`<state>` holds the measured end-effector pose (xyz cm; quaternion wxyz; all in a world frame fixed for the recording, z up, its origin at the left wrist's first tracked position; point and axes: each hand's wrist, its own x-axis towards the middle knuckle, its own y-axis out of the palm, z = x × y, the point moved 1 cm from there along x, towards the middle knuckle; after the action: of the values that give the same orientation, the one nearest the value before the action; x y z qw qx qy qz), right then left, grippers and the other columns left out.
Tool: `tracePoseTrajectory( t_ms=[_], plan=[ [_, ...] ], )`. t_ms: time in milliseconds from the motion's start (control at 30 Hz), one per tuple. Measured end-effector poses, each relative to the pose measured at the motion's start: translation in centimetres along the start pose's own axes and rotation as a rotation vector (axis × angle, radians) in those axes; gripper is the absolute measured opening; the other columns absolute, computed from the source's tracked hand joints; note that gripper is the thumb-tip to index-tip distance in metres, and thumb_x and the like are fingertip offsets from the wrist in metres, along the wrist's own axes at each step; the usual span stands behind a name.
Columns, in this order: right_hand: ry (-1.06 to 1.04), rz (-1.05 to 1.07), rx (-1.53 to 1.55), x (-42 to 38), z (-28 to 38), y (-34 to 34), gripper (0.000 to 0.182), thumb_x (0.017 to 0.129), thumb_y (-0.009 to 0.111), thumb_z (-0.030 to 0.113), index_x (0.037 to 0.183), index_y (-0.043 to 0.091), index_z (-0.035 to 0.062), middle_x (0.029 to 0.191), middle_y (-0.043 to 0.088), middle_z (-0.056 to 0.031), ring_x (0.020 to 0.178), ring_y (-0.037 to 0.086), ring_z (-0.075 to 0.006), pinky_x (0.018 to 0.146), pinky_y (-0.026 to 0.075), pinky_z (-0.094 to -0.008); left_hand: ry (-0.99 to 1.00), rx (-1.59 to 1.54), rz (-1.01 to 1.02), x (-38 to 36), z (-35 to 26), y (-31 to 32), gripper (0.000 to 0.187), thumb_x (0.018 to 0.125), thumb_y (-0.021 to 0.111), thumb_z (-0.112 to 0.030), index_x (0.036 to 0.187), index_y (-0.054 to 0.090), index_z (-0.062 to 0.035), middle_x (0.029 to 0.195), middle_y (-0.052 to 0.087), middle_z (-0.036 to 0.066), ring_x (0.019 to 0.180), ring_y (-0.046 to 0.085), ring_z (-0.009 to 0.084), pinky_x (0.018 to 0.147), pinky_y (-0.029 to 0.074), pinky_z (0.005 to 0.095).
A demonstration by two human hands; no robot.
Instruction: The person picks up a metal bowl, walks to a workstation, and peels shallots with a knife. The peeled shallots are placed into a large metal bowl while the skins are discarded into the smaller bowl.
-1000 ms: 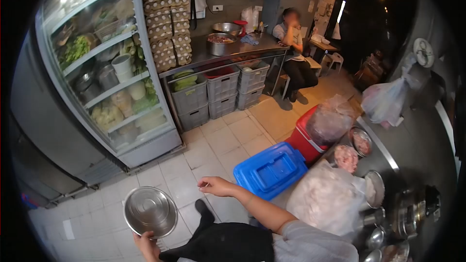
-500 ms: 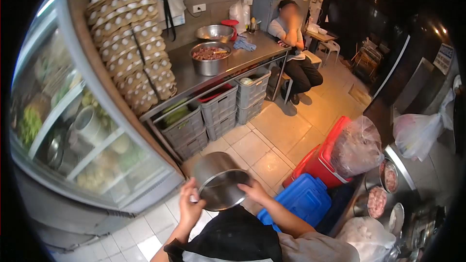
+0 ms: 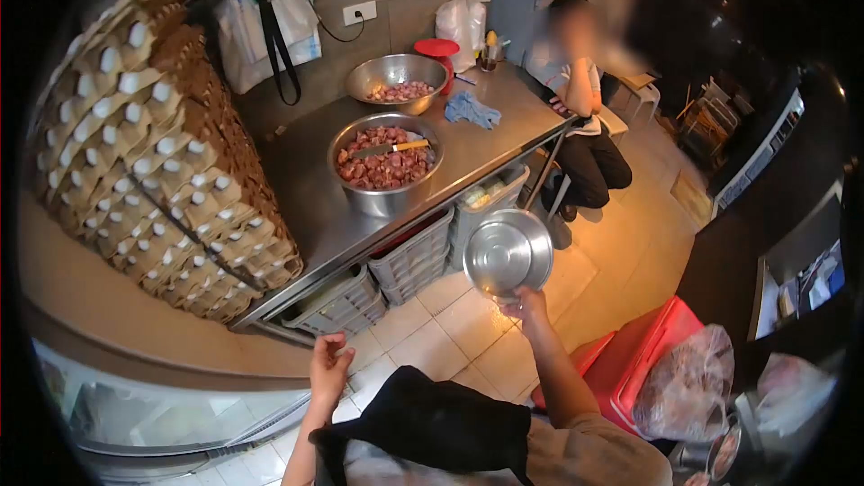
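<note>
My right hand [image 3: 527,306] grips the near edge of a metal pot [image 3: 508,252], held out in front of me over the floor. The pot is tilted, so a round silvery face turns toward me. My left hand [image 3: 331,362] is raised apart from the pot, fingers loosely bent and spread, with nothing in it. Ahead on the steel counter [image 3: 310,157] stands a pot of cut meat [image 3: 373,166]. A knife [image 3: 391,149] with a yellowish handle lies across the meat. Behind it is a wide metal bowl [image 3: 360,81] with more meat pieces.
Tall stacked egg trays [image 3: 171,162] rise at the left. Grey crates [image 3: 414,256] sit under the counter. A blue cloth [image 3: 472,111] lies on top. A seated person [image 3: 585,117] is beyond the counter's end. A red cooler [image 3: 630,360] stands at my right.
My left hand has let go of the pot. My right hand has carried the pot forward and to the right. The view has turned and come closer to the counter.
</note>
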<state>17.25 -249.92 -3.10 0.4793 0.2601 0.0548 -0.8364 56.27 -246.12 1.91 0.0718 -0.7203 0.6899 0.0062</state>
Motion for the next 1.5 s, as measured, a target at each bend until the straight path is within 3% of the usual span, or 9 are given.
tracePoseTrajectory(
  t_ms=[433,667,767,833,1033,1167,1300,1433,1500],
  plan=[
    [-0.016,0.163,-0.154,23.4,17.6,9.6,0.029,0.08,0.049,0.024,0.095,0.054,-0.0013,0.071,0.06,-0.015,0.054,0.059,-0.0222,0.052,0.054,-0.0349,0.593,0.464,-0.178,29.9,-12.5,12.1,0.011,0.073,0.063,-0.005,0.081,0.056,-0.0029,0.083,0.057,0.012,0.078,0.056,0.0251,0.068,0.044,0.0304],
    [0.181,0.259,-0.379,32.9,22.9,12.9,0.048,0.077,0.057,0.038,0.106,0.048,0.0003,0.069,0.061,-0.0163,0.051,0.059,-0.0248,0.051,0.052,-0.0346,0.214,0.955,0.101,35.0,-11.5,17.5,0.037,0.069,0.067,-0.016,0.104,0.055,-0.0083,0.107,0.048,0.015,0.1,0.048,0.0347,0.084,0.042,0.04],
    [-0.904,-0.167,-1.402,34.2,27.7,14.6,0.053,0.076,0.061,0.034,0.11,0.038,0.0004,0.066,0.06,-0.0169,0.05,0.059,-0.0279,0.046,0.048,-0.0361,0.103,0.931,0.008,34.9,-12.0,19.2,0.036,0.065,0.069,-0.012,0.098,0.057,-0.008,0.102,0.049,0.014,0.097,0.05,0.0339,0.083,0.042,0.0402],
    [-0.932,-0.005,-1.25,32.1,32.5,18.9,0.049,0.075,0.064,0.03,0.11,0.042,0.0031,0.065,0.06,-0.0151,0.054,0.06,-0.0279,0.048,0.046,-0.036,0.077,0.938,-0.06,35.5,-12.2,20.2,0.032,0.064,0.068,-0.01,0.094,0.058,-0.0082,0.099,0.049,0.013,0.096,0.05,0.0334,0.082,0.042,0.0405],
    [-1.378,1.445,-0.932,30.6,26.3,31.7,0.009,0.076,0.054,0.009,0.084,0.058,0.0069,0.08,0.06,-0.0127,0.076,0.059,-0.0288,0.064,0.047,-0.0398,-0.012,0.856,-0.32,35.8,-10.9,21.9,0.021,0.063,0.07,-0.013,0.081,0.06,-0.009,0.084,0.056,0.011,0.082,0.056,0.0321,0.075,0.044,0.0368],
    [-1.386,1.366,-1.515,29.7,21.5,34.6,0.017,0.081,0.042,0.011,0.09,0.053,0.0021,0.078,0.062,-0.0147,0.076,0.062,-0.0293,0.062,0.049,-0.0426,-0.064,-0.169,-0.456,34.8,-11.6,23.0,0.029,0.079,0.067,-0.023,0.098,0.058,-0.0027,0.08,0.054,-0.003,0.074,0.049,0.0058,0.067,0.042,0.0211],
    [-1.236,1.488,-1.423,30.7,21.2,36.5,0.027,0.076,0.055,0.016,0.098,0.051,0.0005,0.082,0.061,-0.0197,0.08,0.06,-0.034,0.071,0.047,-0.0427,0.042,-0.783,-0.659,34.2,-10.4,23.0,0.027,0.088,0.053,-0.019,0.113,0.053,-0.0065,0.094,0.058,0.0,0.08,0.05,0.0072,0.07,0.039,0.0187],
    [-0.735,1.66,-1.238,31.7,25.3,36.3,0.03,0.074,0.064,0.022,0.093,0.054,0.0016,0.085,0.06,-0.0167,0.072,0.06,-0.0319,0.069,0.047,-0.0402,0.104,-1.072,-0.775,34.6,-10.3,24.0,0.026,0.091,0.048,-0.017,0.115,0.048,-0.007,0.101,0.057,0.004,0.087,0.053,0.011,0.075,0.043,0.0204],
    [-0.168,1.702,-0.896,32.0,26.4,34.5,0.019,0.081,0.06,0.013,0.094,0.048,0.0061,0.078,0.058,-0.0071,0.062,0.054,-0.0113,0.05,0.043,-0.0242,0.129,-1.131,-0.754,35.1,-10.0,24.4,0.026,0.091,0.047,-0.016,0.115,0.048,-0.0063,0.102,0.057,0.004,0.09,0.054,0.0127,0.078,0.045,0.0213]
  ],
)
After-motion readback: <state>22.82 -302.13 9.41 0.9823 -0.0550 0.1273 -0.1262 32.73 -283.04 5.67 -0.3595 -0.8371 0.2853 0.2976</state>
